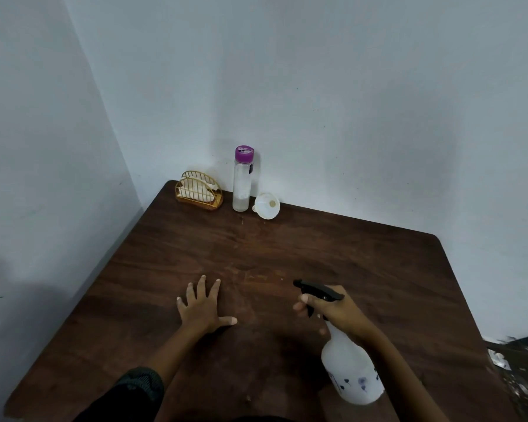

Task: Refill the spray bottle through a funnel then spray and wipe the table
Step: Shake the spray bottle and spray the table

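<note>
The right hand (333, 309), in the lower right of the frame, grips the spray bottle (351, 370) at its neck, fingers curled around the neck and the trigger below the black spray head. The bottle is tilted: its white body slants down toward the lower right and its nozzle points to the upper left, over the middle of the worktop (317, 239). Whether its base touches the wood cannot be told.

The left hand (203, 306) lies palm down on the worktop, left of centre, fingers straight and spread wide, thumb stretched out to the right, holding nothing. A dark sleeve (134, 388) covers that arm near the bottom edge.

Between the two hands and well beyond them the dark brown wood is bare, with faint pale smears near the centre.

At the far corner, in the upper middle of the frame, three things stand in a row by the wall. A white funnel (267, 205) lies on its side, mouth toward the camera. Just left of it stands an upright clear bottle (242, 181) with a purple cap. Left again is a gold wire napkin holder (199, 191) with white napkins in it.

Pale blue-grey walls (348, 102) meet behind that corner.
</note>
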A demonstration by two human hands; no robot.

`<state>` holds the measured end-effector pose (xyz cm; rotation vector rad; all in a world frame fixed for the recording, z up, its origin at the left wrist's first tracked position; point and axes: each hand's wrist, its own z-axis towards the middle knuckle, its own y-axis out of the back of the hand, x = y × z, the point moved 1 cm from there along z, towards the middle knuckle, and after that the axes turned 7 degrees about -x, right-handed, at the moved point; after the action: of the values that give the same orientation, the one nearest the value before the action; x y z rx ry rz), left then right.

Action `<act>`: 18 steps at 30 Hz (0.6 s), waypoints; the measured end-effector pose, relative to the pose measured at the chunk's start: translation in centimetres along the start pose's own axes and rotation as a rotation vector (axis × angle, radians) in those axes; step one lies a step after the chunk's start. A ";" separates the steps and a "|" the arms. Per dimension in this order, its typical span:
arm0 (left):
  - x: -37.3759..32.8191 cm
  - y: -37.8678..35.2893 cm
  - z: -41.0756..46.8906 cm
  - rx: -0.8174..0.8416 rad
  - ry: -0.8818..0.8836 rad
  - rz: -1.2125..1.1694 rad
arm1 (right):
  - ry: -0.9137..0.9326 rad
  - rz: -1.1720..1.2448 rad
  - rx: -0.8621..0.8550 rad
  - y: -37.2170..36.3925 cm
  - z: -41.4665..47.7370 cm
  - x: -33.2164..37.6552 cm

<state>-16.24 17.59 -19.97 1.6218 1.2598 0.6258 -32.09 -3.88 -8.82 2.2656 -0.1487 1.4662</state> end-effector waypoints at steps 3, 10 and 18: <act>0.1 -0.1 0.0 -0.001 0.000 -0.002 | -0.054 0.099 -0.331 0.3 0.5 -0.4; 0.0 0.1 0.0 -0.007 -0.001 0.006 | -0.061 0.177 -0.311 1.9 0.6 0.1; 0.1 -0.1 0.1 -0.014 -0.011 0.000 | -0.055 0.320 -0.531 3.2 0.3 -0.7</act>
<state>-16.17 17.64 -20.11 1.6117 1.2455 0.6231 -33.16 -7.01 -8.58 1.8986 -0.8451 1.3090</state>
